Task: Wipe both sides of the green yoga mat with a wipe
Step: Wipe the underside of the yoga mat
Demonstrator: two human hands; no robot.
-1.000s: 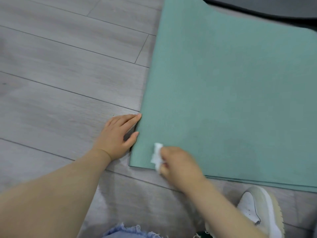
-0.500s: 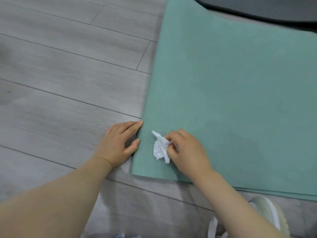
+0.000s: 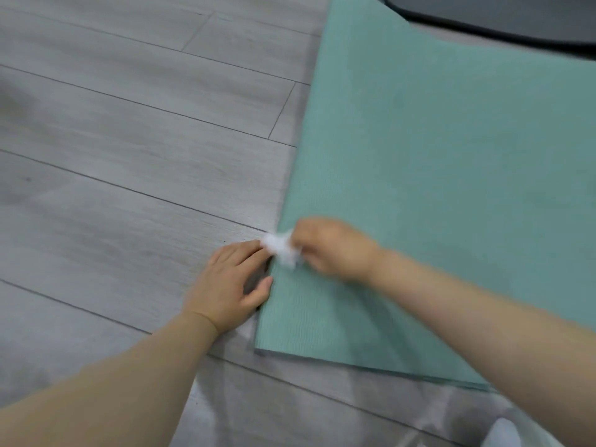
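Note:
The green yoga mat (image 3: 451, 162) lies flat on the grey plank floor and fills the right half of the view; a second layer shows along its near edge. My right hand (image 3: 335, 250) grips a crumpled white wipe (image 3: 281, 248) and presses it on the mat close to its left edge. My left hand (image 3: 230, 285) rests flat on the floor with straight fingers, its fingertips and thumb touching the mat's left edge just below the wipe. The right hand is motion-blurred.
Grey wood-look floor (image 3: 129, 156) spreads to the left. A dark mat or object (image 3: 503, 24) lies beyond the green mat at the top right. The toe of a white shoe (image 3: 506, 433) shows at the bottom right.
My right hand has carried the wipe from the mat's near left corner away from me along the left edge. The left hand has stayed at the edge.

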